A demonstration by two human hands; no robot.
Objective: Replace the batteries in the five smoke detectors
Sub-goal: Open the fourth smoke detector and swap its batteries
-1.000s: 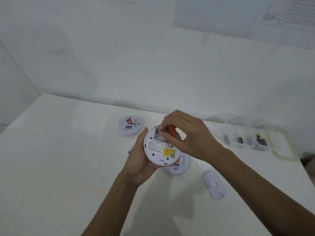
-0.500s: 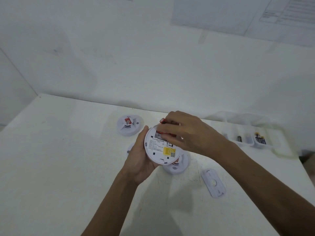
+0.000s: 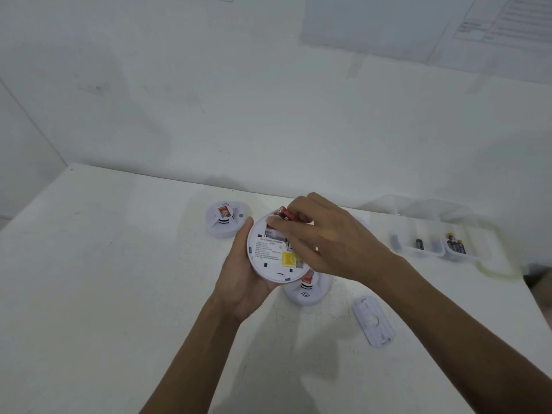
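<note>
Moved: red cylindrical battery [image 3: 283, 213], pinched in the right hand [image 3: 328, 243], shifted to the upper rim of the round white plastic smoke detector [image 3: 268, 264].
Left hand [image 3: 239, 279]: grips that detector, frame centre, above the white counter [image 3: 119, 294].

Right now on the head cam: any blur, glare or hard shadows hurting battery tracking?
Head view: flat, dim light, no glare; arms cast only soft shadows on the table; the red battery in the right hand is slightly soft but distinct; the detector label print is unreadable; the clear tray at far right is smeared.
</note>
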